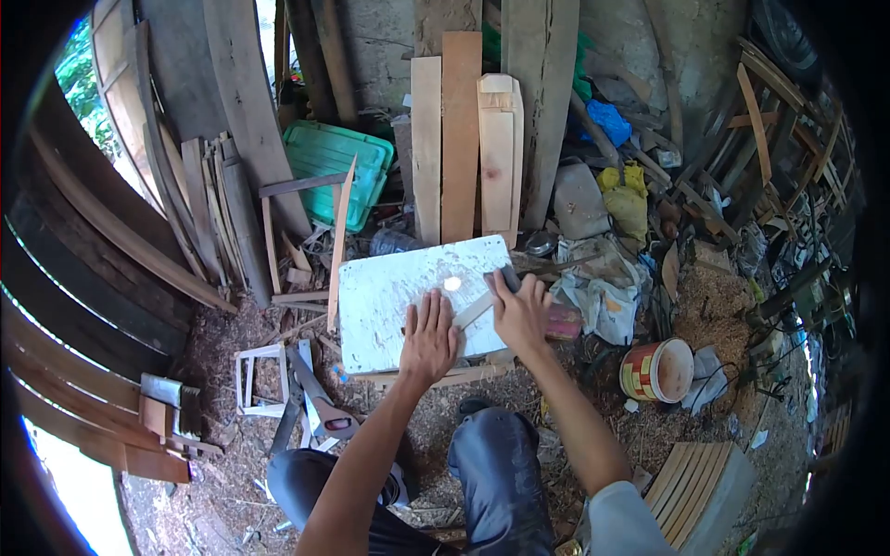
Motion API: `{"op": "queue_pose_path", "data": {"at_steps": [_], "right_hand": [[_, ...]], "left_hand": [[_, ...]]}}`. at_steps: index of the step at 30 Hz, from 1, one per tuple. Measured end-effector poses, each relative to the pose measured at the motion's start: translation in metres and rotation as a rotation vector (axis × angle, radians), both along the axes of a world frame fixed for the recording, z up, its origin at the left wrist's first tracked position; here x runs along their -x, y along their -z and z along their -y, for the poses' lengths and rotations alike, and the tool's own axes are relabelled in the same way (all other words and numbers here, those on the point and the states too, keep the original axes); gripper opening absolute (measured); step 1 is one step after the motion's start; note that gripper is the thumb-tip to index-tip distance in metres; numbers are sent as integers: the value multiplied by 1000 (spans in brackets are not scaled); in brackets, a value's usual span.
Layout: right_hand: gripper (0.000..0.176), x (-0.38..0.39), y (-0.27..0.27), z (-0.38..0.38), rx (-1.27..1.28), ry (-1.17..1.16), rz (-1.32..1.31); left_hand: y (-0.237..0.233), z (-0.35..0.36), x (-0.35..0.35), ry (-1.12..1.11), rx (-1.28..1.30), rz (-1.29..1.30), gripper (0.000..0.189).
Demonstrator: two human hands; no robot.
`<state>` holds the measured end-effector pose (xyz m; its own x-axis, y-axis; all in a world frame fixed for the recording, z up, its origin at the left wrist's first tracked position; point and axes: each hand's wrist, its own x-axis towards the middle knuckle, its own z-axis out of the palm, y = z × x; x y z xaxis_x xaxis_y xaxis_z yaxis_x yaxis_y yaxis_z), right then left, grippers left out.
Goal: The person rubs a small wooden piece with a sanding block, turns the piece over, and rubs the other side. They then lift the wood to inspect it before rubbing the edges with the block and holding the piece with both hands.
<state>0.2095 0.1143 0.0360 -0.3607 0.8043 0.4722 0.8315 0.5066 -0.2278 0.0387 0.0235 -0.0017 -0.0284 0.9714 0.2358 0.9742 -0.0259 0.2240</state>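
A white, scuffed board lies in front of my knees as a work surface. My left hand rests flat on it, fingers stretched out and close together. Beside its fingertips a narrow pale strip slants up towards my right hand. That hand is closed around a dark, block-like tool at the board's right side. Whether the strip and the dark piece are joined cannot be seen. Part of the strip is hidden by my hands.
A handsaw and a small white wooden frame lie at left. Planks and a green plastic lid lean at the back. To the right stand a bucket and a slatted wooden piece. Shavings cover the ground.
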Motion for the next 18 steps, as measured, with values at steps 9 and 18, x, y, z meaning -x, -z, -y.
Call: {"op": "queue_pose_path", "data": {"at_steps": [9, 18], "right_hand": [[45, -9, -3, 8, -10, -56, 40], [47, -15, 3, 31, -41, -107, 52]], "left_hand": [[6, 0, 0, -12, -62, -13, 61], [7, -2, 0, -22, -49, -15, 62]]}}
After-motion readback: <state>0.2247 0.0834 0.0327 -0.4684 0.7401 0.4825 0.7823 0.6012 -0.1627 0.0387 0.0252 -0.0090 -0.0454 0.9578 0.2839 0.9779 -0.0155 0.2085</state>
